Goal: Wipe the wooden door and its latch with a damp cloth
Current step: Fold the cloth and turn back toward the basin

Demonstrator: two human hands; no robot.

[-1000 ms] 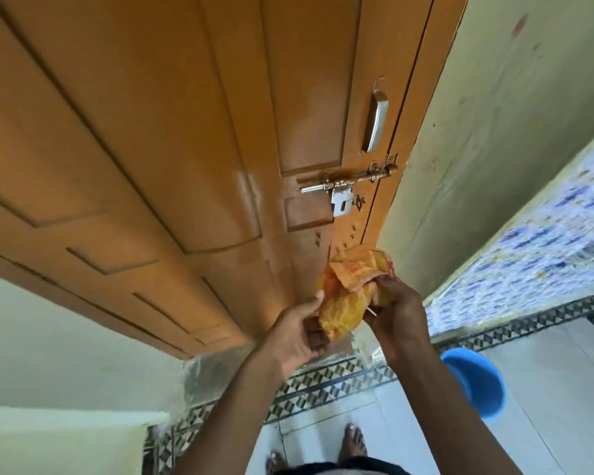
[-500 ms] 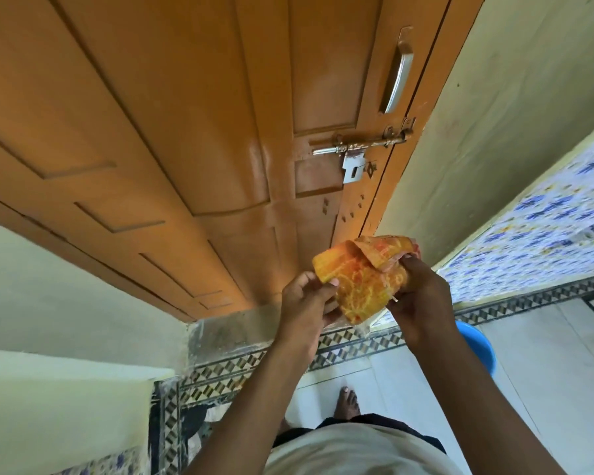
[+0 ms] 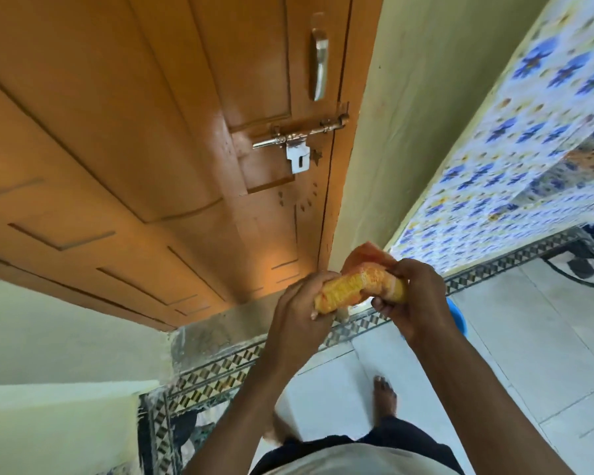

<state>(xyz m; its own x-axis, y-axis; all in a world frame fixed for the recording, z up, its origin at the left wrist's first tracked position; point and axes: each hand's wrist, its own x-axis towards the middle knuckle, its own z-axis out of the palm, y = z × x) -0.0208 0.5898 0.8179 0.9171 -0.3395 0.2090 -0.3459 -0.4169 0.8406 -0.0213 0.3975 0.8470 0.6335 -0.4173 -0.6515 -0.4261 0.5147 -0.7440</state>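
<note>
The wooden door (image 3: 158, 125) fills the upper left, orange-brown with raised panels. Its metal latch (image 3: 299, 137) is a sliding bolt with a silver hasp plate hanging under it, and a silver pull handle (image 3: 319, 68) sits above. An orange and yellow cloth (image 3: 360, 289) is rolled into a thick bundle below the latch, away from the door. My left hand (image 3: 297, 317) grips its left end and my right hand (image 3: 414, 299) grips its right end.
A green wall (image 3: 422, 108) stands right of the door frame, with blue-flowered tiles (image 3: 515, 159) beyond. A blue bucket (image 3: 458, 317) sits on the pale floor behind my right hand. My bare foot (image 3: 384, 395) is on the floor tiles.
The cloth has gone from a loose, opened fold to a tight roll held between both hands. The view has tilted, so the latch sits higher above my hands.
</note>
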